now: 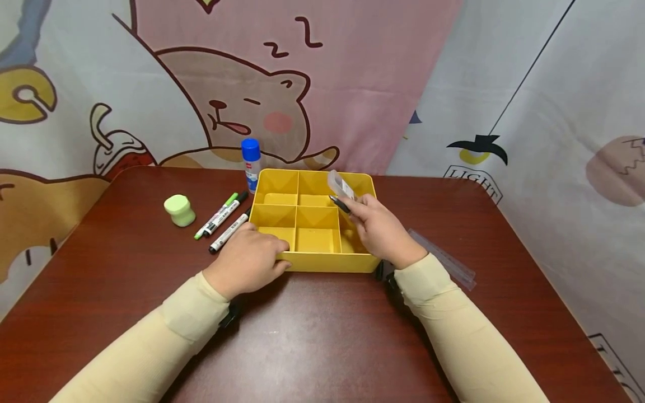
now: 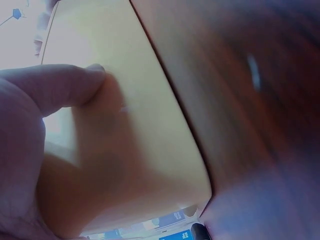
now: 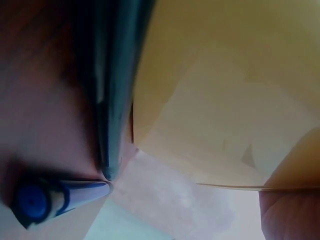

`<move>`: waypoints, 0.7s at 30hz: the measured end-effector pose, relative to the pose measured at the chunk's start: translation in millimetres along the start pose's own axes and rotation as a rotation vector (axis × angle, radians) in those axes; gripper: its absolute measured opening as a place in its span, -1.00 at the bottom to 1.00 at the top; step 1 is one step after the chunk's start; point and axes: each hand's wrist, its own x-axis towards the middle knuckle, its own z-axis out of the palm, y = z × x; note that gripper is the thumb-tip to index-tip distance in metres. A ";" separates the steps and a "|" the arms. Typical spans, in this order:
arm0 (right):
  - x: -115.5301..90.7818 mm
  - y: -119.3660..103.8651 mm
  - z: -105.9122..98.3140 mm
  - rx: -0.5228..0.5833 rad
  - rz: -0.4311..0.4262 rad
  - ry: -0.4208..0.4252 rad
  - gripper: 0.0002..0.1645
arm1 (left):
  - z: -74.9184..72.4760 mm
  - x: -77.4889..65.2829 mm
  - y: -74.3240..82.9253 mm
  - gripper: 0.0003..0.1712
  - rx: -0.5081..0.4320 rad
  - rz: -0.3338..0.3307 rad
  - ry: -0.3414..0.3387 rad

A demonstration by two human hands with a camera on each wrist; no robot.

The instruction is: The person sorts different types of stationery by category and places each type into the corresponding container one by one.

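Note:
A yellow compartment tray [image 1: 317,262] sits on the table. My left hand [image 1: 249,257] grips its front left corner, and in the left wrist view the thumb [image 2: 75,87] lies against the outer wall. Over the right-hand compartments my right hand [image 1: 380,229] holds a translucent plastic piece [image 1: 339,183] with a white label; a dark, pointed, pen-like tip [image 1: 340,204] sticks out below it. I cannot tell what kind of thing the translucent piece is. In the right wrist view, a dark pen [image 3: 114,115] and a blue-ended pen [image 3: 34,200] appear beside the tray's wall.
Left of the tray lie a green-tipped pen [image 1: 200,230], a black-capped marker [image 1: 221,217] and another marker [image 1: 229,232]. A pale green sponge-like block [image 1: 180,211] stands farther left. A blue-capped glue stick [image 1: 251,162] stands behind. Clear rulers [image 1: 445,258] lie to the right.

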 end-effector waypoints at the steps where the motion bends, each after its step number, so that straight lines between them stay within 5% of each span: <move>1: 0.4 -0.1 -0.3 -0.002 -0.001 -0.005 -0.40 | 0.1 0.3 -0.2 -0.68 0.000 0.001 0.002; 21: 4.1 -0.9 -1.6 -0.013 0.040 -0.036 -0.38 | -2.6 1.8 0.0 -0.69 -0.004 0.004 -0.002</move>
